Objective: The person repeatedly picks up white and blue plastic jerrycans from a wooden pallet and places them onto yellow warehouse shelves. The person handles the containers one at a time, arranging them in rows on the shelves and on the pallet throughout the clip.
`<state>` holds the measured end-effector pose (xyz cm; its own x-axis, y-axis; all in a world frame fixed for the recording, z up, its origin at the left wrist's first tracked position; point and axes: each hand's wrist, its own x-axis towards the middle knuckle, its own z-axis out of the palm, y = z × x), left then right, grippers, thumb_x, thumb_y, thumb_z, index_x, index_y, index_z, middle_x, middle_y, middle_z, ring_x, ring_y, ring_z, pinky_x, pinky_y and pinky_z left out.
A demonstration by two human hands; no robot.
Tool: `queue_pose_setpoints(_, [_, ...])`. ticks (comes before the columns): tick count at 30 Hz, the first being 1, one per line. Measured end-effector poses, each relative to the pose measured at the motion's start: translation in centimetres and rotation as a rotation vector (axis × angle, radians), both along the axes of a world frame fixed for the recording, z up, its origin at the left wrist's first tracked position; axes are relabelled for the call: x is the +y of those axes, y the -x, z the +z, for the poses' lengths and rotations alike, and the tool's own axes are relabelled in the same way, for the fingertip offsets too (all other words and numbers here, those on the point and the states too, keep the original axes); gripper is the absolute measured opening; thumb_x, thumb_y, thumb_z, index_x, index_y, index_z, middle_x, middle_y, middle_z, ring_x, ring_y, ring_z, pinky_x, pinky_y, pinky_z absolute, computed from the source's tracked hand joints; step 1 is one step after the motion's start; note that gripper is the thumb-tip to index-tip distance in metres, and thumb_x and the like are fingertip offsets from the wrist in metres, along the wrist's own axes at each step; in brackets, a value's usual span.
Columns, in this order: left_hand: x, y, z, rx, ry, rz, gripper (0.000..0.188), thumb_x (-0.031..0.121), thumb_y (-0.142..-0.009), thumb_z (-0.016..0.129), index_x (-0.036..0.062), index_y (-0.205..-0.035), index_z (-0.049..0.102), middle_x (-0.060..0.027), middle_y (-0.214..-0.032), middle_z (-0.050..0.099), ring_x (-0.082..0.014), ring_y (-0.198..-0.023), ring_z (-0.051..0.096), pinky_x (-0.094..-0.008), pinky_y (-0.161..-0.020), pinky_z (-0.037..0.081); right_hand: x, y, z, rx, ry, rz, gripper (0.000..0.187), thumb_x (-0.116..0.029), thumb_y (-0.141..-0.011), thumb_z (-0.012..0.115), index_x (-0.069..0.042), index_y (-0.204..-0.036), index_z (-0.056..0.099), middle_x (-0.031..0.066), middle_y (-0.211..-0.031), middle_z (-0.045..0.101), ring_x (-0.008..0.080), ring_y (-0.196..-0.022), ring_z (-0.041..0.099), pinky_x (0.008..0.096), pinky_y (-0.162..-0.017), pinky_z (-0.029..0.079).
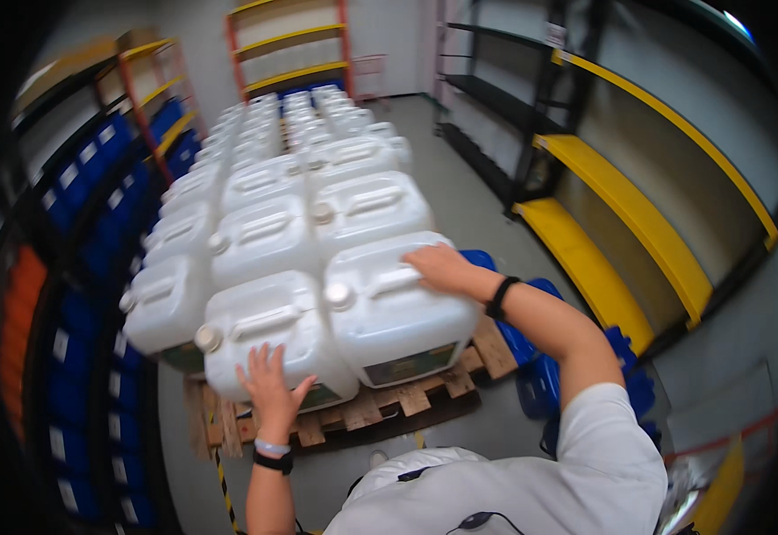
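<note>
Two white plastic jerrycans stand side by side at the front of a wooden pallet (362, 413). My left hand (271, 390) lies against the front of the left jerrycan (269, 308), its fingers spread. On the right jerrycan (398, 321), my right hand (441, 267) has its fingers curled at the far right end of the moulded handle (393, 281). Both cans sit upright with white screw caps on their left sides; a dark label shows on the right can's front.
Behind them, rows of similar jerrycans (264, 223) fill the pallet and stretch back toward a red and yellow rack (289, 40). Blue bins (77, 183) line the left shelving. Yellow shelves (630, 214) stand at the right. Blue plastic items (540, 385) lie beside the pallet's right edge.
</note>
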<state>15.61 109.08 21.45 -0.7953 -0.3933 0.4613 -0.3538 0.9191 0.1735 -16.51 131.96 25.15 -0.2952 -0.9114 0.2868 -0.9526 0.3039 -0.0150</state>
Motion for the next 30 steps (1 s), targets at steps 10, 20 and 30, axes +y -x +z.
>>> queue_pose_setpoints(10, [1.8,-3.8,-2.1,0.311,-0.626,-0.294,0.023,0.007,-0.089,0.054,-0.0042,-0.109,0.057,-0.0137,-0.106,0.060,-0.0228,-0.099,0.056,-0.0335,-0.089,0.043,2.2,-10.0,1.9,-0.101,0.599,-0.269,0.046,-0.009,-0.073,0.063,-0.006,-0.117,0.050,0.0125,-0.109,0.054,0.0305,-0.100,0.052,0.0407,-0.085,0.042])
queue_pose_setpoints(20, [6.0,-0.9,-4.1,-0.120,-0.872,-0.799,0.019,0.010,-0.086,0.060,-0.0030,-0.101,0.062,-0.0156,-0.088,0.064,-0.0254,-0.080,0.062,-0.0333,-0.071,0.049,17.4,-20.5,-13.4,-0.304,0.566,-1.122,0.025,-0.013,-0.078,0.055,-0.005,-0.102,0.056,0.0143,-0.101,0.057,0.0328,-0.100,0.054,0.0426,-0.080,0.046])
queue_pose_setpoints(30, [13.4,0.0,-6.7,-0.411,-0.877,-1.242,0.013,0.005,-0.079,0.062,-0.0020,-0.091,0.063,-0.0134,-0.079,0.061,-0.0246,-0.073,0.060,-0.0325,-0.068,0.047,29.7,-48.5,-29.0,-1.063,0.015,-1.901,0.027,-0.015,-0.077,0.052,-0.005,-0.100,0.063,0.0186,-0.105,0.063,0.0357,-0.101,0.059,0.0447,-0.085,0.046])
